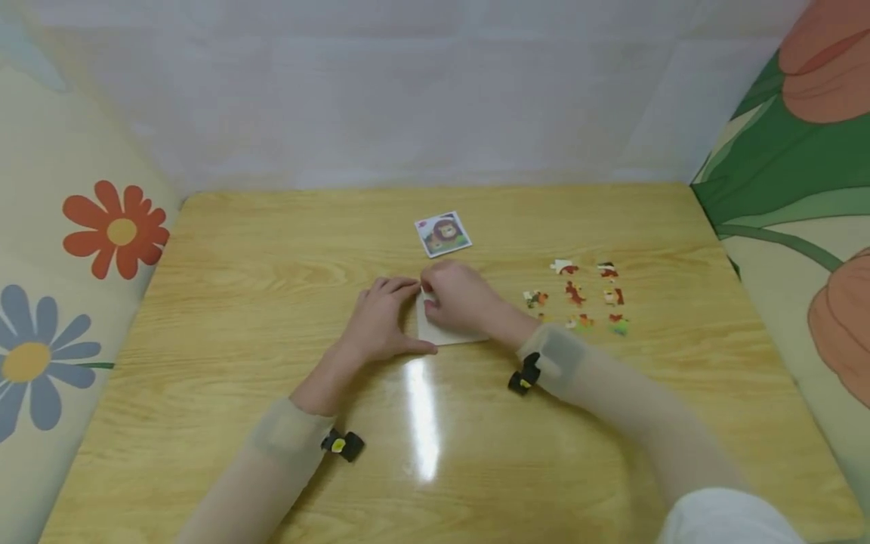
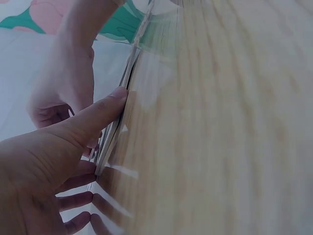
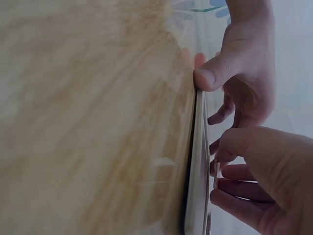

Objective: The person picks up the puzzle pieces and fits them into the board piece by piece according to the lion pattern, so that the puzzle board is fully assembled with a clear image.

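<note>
A thin, pale square puzzle tray (image 1: 445, 336) lies flat on the table, partly covered by the hands. My left hand (image 1: 382, 321) steadies its left side; the thumb (image 2: 115, 97) lies along the near edge and the fairly straight fingers reach toward the far left corner. Over the tray's far left part is my right hand (image 1: 461, 295), fingers curled. In the right wrist view it pinches a small flat puzzle piece (image 3: 217, 175), seen edge-on close over the tray. The picture on that piece is hidden.
Several loose puzzle pieces (image 1: 575, 293) lie spread in rough rows on the table (image 1: 238, 355), right of the tray. Behind the tray is a square card with a lion picture (image 1: 443, 234). A white cloth (image 1: 435, 98) stands along the table's back edge.
</note>
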`<act>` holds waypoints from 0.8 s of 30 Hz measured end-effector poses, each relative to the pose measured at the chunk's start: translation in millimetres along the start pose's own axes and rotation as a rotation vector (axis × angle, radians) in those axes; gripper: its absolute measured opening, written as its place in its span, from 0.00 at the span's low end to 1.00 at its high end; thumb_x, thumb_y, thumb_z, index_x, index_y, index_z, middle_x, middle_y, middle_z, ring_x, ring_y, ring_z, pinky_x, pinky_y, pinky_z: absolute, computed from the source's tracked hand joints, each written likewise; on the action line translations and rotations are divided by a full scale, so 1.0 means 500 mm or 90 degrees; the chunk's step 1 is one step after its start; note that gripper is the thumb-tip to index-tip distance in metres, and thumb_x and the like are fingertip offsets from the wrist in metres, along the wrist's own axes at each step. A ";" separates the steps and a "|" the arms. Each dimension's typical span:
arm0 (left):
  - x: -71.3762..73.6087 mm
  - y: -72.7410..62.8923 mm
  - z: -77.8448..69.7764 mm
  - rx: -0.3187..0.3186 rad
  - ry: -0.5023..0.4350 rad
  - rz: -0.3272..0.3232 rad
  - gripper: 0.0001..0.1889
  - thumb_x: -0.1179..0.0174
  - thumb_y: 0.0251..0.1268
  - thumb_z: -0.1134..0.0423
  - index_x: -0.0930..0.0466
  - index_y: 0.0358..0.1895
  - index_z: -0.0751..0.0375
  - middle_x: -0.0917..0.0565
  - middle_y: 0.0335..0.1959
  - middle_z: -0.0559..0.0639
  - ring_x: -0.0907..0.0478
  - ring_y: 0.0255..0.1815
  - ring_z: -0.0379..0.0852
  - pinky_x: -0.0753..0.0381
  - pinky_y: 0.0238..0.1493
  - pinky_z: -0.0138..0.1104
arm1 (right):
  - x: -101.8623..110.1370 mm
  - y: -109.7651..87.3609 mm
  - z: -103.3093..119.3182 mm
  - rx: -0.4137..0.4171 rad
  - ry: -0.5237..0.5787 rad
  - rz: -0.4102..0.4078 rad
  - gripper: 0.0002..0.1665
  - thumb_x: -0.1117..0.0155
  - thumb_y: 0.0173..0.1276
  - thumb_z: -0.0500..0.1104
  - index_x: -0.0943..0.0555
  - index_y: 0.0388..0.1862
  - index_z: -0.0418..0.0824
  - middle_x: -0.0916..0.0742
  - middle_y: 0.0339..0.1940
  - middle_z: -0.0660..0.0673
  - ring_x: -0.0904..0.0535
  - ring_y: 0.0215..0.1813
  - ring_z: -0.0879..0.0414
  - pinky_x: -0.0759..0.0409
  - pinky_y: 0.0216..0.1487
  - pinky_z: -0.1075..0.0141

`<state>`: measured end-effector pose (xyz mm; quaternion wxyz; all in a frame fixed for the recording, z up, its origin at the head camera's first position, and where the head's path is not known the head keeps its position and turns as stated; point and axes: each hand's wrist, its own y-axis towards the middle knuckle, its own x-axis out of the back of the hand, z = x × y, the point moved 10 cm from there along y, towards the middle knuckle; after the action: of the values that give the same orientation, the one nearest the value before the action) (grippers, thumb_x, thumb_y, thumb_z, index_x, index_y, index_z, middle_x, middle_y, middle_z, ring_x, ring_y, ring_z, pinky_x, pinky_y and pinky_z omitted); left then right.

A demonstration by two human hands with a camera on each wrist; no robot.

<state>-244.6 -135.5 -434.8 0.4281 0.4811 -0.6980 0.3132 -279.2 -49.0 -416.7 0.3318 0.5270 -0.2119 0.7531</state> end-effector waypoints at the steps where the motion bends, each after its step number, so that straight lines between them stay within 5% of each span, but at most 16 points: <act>1: 0.001 -0.001 -0.001 0.000 -0.002 -0.002 0.62 0.16 0.39 0.33 0.30 0.78 0.64 0.26 0.78 0.60 0.33 0.76 0.61 0.32 0.73 0.61 | 0.000 0.000 0.001 -0.002 0.000 -0.003 0.08 0.29 0.69 0.43 0.16 0.42 0.41 0.13 0.39 0.47 0.17 0.44 0.53 0.15 0.50 0.62; 9: 0.002 0.002 -0.005 0.003 -0.014 -0.001 0.62 0.16 0.38 0.33 0.29 0.78 0.63 0.25 0.77 0.57 0.32 0.76 0.59 0.31 0.73 0.60 | 0.002 -0.007 0.006 0.008 -0.013 0.015 0.18 0.29 0.71 0.45 0.12 0.55 0.36 0.09 0.52 0.40 0.14 0.57 0.48 0.15 0.64 0.57; 13: 0.005 0.003 -0.005 0.000 -0.012 -0.001 0.61 0.16 0.38 0.33 0.28 0.77 0.63 0.25 0.76 0.57 0.33 0.75 0.58 0.31 0.73 0.59 | 0.000 -0.012 0.008 0.019 -0.032 0.050 0.22 0.33 0.65 0.37 0.12 0.59 0.36 0.12 0.57 0.38 0.16 0.61 0.45 0.17 0.68 0.55; 24: 0.006 -0.001 -0.004 -0.001 -0.006 0.004 0.60 0.16 0.39 0.33 0.28 0.77 0.63 0.25 0.77 0.57 0.33 0.76 0.59 0.31 0.73 0.59 | -0.002 -0.008 0.013 0.046 -0.015 0.049 0.18 0.35 0.71 0.33 0.12 0.59 0.35 0.11 0.53 0.38 0.14 0.56 0.47 0.15 0.65 0.58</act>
<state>-243.9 -135.1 -431.1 0.4243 0.4803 -0.7014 0.3119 -271.8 -51.0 -415.3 0.2809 0.5389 -0.2089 0.7662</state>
